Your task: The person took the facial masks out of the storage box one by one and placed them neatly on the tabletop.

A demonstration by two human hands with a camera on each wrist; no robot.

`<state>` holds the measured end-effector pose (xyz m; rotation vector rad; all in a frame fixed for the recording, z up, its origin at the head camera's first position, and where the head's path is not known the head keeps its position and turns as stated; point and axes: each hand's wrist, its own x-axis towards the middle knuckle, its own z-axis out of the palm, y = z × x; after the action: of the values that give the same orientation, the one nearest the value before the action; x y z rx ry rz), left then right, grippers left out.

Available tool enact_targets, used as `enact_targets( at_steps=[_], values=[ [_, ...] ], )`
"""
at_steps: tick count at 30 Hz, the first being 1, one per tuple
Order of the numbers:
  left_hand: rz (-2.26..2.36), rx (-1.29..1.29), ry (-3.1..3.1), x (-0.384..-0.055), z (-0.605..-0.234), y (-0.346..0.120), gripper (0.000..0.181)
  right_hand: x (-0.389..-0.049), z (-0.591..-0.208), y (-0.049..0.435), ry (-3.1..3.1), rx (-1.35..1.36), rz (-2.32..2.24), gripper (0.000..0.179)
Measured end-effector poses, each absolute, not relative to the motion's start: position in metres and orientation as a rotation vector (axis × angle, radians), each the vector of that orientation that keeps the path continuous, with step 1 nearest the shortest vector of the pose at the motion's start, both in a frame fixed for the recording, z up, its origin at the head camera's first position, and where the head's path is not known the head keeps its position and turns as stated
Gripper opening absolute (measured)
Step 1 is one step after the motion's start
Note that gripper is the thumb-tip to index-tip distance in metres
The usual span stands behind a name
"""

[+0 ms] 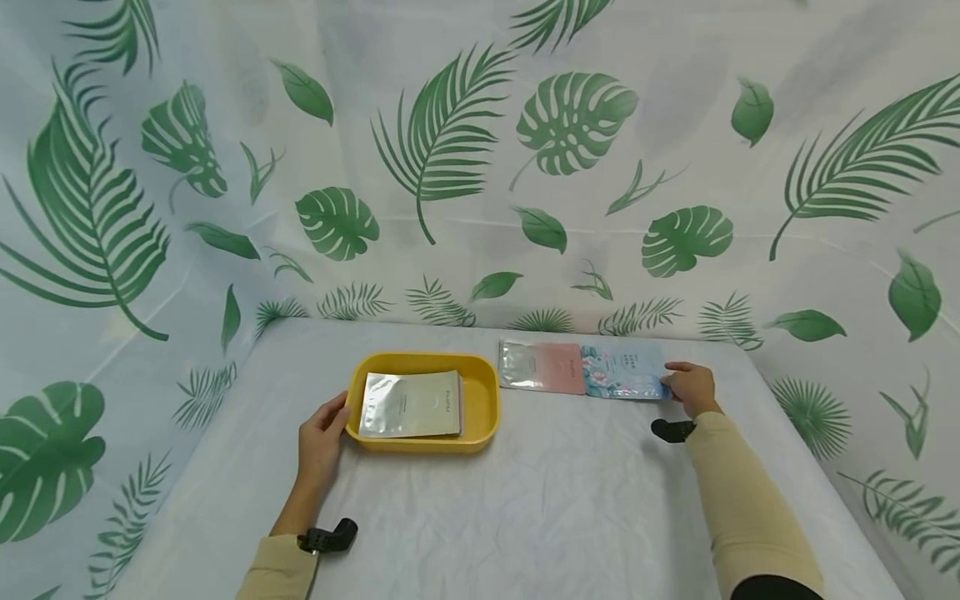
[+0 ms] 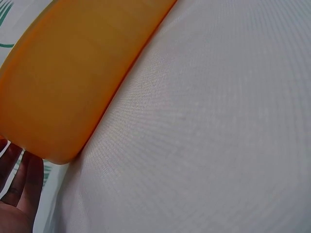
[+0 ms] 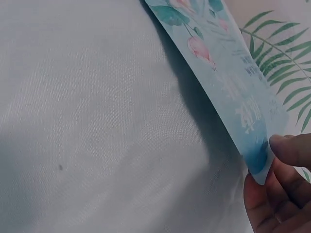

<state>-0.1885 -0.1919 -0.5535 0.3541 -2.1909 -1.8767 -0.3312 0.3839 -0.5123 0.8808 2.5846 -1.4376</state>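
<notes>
On the white table a yellow tray [image 1: 480, 392] holds a silvery, pale-green sheet mask packet [image 1: 412, 404], with edges of others showing beneath it. My left hand [image 1: 321, 437] touches the tray's left end. Its fingers [image 2: 30, 187] lie fairly straight against the outer wall in the left wrist view. My right hand [image 1: 692, 388] pinches the right end of a blue flowered packet [image 1: 622, 371] between thumb and fingers. That packet bends at the pinched corner and is lifted a little off the cloth in the right wrist view [image 3: 228, 92]. A pink and silver packet [image 1: 542, 367] adjoins its left end.
A white cloth [image 1: 540, 508] covers the table, slightly wrinkled. Leaf-printed curtain [image 1: 480, 250] hangs behind the table and along both sides. The packets lie near the back edge, right of the tray.
</notes>
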Motion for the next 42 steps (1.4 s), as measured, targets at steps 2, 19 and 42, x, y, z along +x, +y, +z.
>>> enact_targets(
  at_steps=[2, 19, 42],
  values=[
    [-1.879, 0.356, -2.193, -0.189, -0.553, -0.192, 0.04, -0.33, -0.513, 0.384, 2.604, 0.877, -1.404, 0.045],
    [-1.852, 0.321, -2.182, -0.192, -0.555, -0.194, 0.038, -0.319, -0.501, 0.37, 2.643, 0.821, -1.468, 0.041],
    [-1.895, 0.333, -2.183, -0.192, -0.554, -0.193, 0.041, -0.316, -0.454, 0.293, 2.487, 0.472, -1.54, 0.053]
  ],
)
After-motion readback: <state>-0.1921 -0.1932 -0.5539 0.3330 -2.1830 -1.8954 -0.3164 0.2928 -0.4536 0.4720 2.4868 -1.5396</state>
